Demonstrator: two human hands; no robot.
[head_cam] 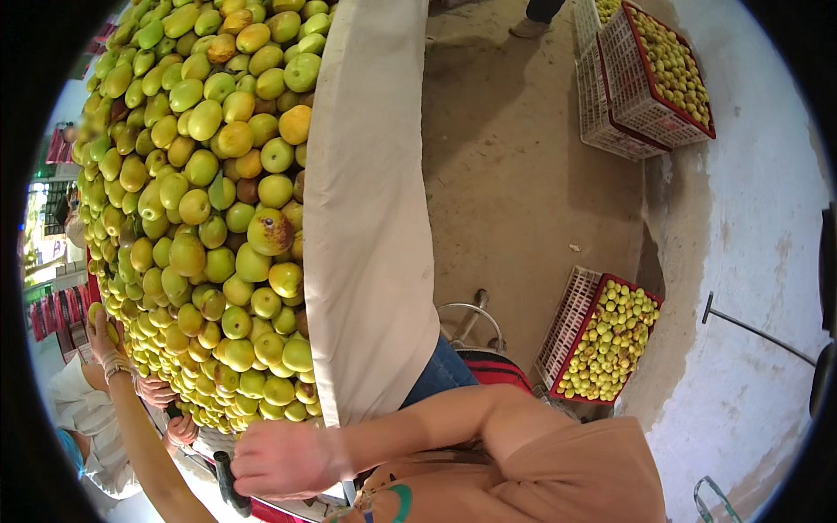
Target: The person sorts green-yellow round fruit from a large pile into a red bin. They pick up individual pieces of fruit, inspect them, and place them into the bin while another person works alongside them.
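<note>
A large heap of green and yellow fruit [203, 170], which look like jujubes, fills the left side, edged by a pale cloth [366, 216]. My left hand [103, 337], with a bracelet at the wrist, reaches over the heap's far left side and holds a yellow-green fruit [96, 308]. At the heap's lower edge is my right hand [284, 459], blurred, with its fingers curled. Right beside its fingers is a black cylindrical object [229, 484]; whether the hand grips it or anything else cannot be told.
A person's hands [180, 430] are close by at lower left. A fruit-filled plastic crate [569, 327] stands on the floor at right, with stacked crates [628, 98] farther up. Another person's shoe [528, 28] shows at the top. A whitewashed wall [752, 261] bounds the right side.
</note>
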